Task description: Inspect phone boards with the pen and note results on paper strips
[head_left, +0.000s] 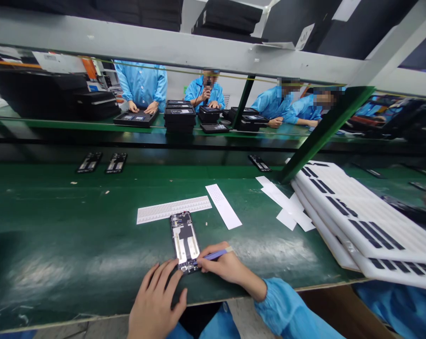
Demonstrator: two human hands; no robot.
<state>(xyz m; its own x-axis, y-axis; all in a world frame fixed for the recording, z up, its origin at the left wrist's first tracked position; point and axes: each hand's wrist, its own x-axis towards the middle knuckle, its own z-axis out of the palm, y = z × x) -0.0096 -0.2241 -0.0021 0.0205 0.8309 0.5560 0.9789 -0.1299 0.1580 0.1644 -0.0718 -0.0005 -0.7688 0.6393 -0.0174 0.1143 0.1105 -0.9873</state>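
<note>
An opened smartphone [186,238] lies face down on the green bench, its circuit board and pale battery area exposed. My left hand [156,294] rests at its lower left corner, fingers stretched and apart, fingertips at the phone's edge; it grips nothing. Pinched in my right hand [222,266] is a slim purple pen-like tool [216,254], its working tip at the phone's lower right end, mostly hidden by my fingers. Just beyond the phone is a white sheet with rows of small labels [174,209]. A second label sheet [223,206] lies to its right.
White foam trays with dark strips [357,221] are stacked at the right beside a slanted green post [326,134]. Paper strips [287,202] lie near them. More opened phones [117,162] sit farther back. Across the bench, co-workers in blue coats [142,84] stand behind black trays [179,115].
</note>
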